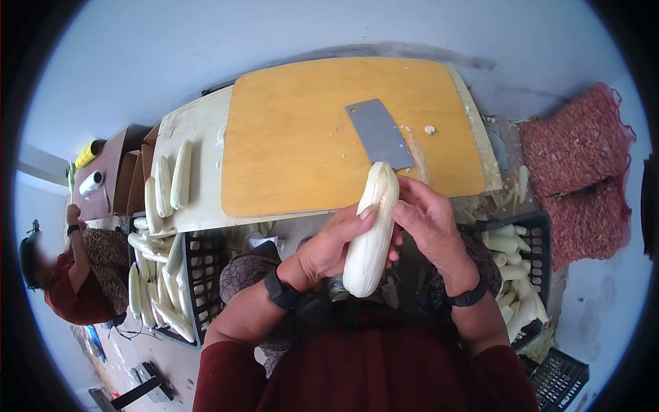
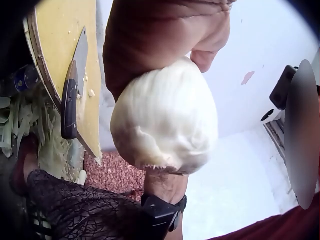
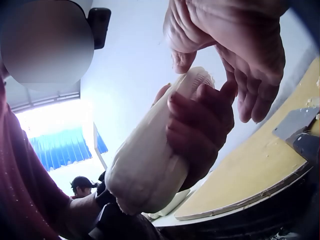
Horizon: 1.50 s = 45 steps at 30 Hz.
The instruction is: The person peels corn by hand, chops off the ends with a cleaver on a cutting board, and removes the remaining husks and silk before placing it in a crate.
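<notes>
An ear of corn (image 1: 371,237) in pale husk is held upright in front of the body. The husk is parted along its upper part, and a strip of kernels shows there. My left hand (image 1: 340,240) grips the ear around its middle, thumb in front and fingers wrapped behind. At the tip, my right hand (image 3: 235,45) is beside the ear, its thumb touching the husk edge and its other fingers loosely extended. In the left wrist view, the ear's blunt base (image 2: 162,125) hides the right hand. A grey cleaver (image 1: 376,130) lies on the yellow board (image 1: 288,137) beyond the ear.
Several ears (image 1: 180,175) lie on the table's left side. Black crates (image 1: 206,275) of corn stand left and right (image 1: 540,254) of my legs. Red mesh sacks (image 1: 576,158) are stacked at the right wall. Another person (image 1: 75,275) is at the far left.
</notes>
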Each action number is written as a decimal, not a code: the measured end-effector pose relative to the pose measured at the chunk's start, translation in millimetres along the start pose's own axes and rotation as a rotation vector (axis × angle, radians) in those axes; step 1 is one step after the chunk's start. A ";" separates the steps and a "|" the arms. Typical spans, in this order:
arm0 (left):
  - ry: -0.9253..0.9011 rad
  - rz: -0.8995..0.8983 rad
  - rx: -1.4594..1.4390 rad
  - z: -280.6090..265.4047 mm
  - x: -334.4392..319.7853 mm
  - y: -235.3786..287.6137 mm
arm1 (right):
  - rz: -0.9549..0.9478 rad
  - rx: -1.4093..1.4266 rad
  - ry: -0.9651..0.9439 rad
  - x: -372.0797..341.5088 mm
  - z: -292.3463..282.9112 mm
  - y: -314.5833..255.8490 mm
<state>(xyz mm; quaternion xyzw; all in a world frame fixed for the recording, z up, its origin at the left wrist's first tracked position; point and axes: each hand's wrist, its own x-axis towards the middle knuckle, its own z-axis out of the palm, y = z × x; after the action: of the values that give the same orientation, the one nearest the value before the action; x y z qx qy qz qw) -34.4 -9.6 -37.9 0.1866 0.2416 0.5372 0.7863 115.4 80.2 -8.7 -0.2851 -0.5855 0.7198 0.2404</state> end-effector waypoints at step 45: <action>-0.239 -0.211 -0.016 5.3 -2.0 -13.9 | -0.008 0.543 -0.251 3.4 -13.0 13.5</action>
<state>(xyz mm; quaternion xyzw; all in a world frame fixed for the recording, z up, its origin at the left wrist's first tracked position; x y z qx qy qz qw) -21.4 -16.6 -41.0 0.2165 0.1603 0.4276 0.8629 121.8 89.0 -24.4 -0.1170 -0.3980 0.8787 0.2363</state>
